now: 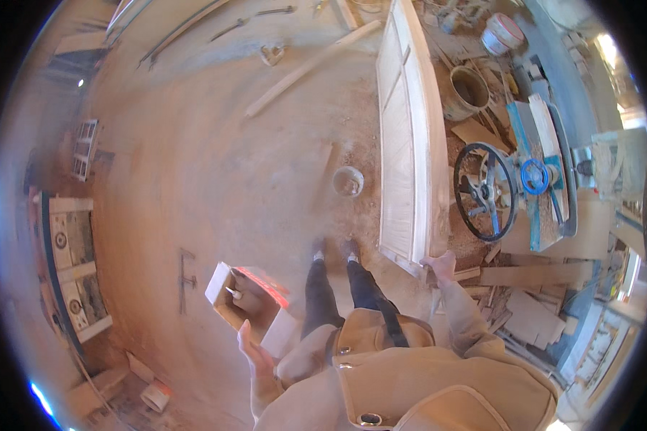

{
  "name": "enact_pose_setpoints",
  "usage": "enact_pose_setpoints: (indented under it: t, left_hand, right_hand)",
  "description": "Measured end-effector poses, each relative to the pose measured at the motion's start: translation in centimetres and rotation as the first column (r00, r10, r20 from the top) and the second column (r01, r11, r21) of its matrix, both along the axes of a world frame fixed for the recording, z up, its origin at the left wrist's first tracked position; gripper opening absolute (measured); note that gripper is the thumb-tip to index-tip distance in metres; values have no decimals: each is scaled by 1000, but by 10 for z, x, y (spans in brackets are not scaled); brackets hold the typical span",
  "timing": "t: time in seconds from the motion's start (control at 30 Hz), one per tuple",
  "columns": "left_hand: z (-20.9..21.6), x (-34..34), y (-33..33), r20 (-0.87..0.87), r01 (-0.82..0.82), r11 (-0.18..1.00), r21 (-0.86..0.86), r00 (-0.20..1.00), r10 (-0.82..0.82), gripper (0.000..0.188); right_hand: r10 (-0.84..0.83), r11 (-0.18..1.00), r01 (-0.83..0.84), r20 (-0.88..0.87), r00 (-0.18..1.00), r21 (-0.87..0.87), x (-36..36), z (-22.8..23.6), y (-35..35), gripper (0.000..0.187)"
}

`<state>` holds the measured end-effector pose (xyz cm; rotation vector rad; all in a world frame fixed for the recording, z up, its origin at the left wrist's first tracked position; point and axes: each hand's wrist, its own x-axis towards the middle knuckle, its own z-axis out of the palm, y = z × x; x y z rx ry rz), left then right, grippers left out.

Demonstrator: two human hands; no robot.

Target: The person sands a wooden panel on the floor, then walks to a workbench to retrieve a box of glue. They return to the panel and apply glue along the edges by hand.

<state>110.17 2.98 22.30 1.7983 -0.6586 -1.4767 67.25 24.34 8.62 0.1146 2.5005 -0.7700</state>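
My right hand (pixel 442 267) is closed on the near end of a pale wooden panelled door (pixel 400 144), which stands on its long edge and stretches away from me. To the left, my left hand (pixel 255 353) points upward with its fingers stretched out and nothing visible in it. Just beyond that hand is an open cardboard box (pixel 228 314) with white and red outer sides. Inside the box lies a small white bottle or tube (pixel 234 293); its lower part is hard to make out.
A small bucket (pixel 348 182) stands on the dusty floor ahead. Right of the door is a blue machine with a black handwheel (pixel 486 192), near a large bucket (pixel 467 92) and wood offcuts (pixel 535 316). A long plank (pixel 313 68) lies farther off.
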Motion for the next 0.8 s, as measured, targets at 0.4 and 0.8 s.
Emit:
enact_pose_setpoints:
  t: [0.4,0.8]
  left_hand:
    - [18,1,-23,-186,-149,989,1,972,146,52]
    - [-73,83,-225,-214,142,989,-41,966,-147,49]
  right_hand:
    - [78,938,-7,192,978,-346,-34,74,-57,25]
    - [-181,848,308,310,933,-431,88,97,-218,16]
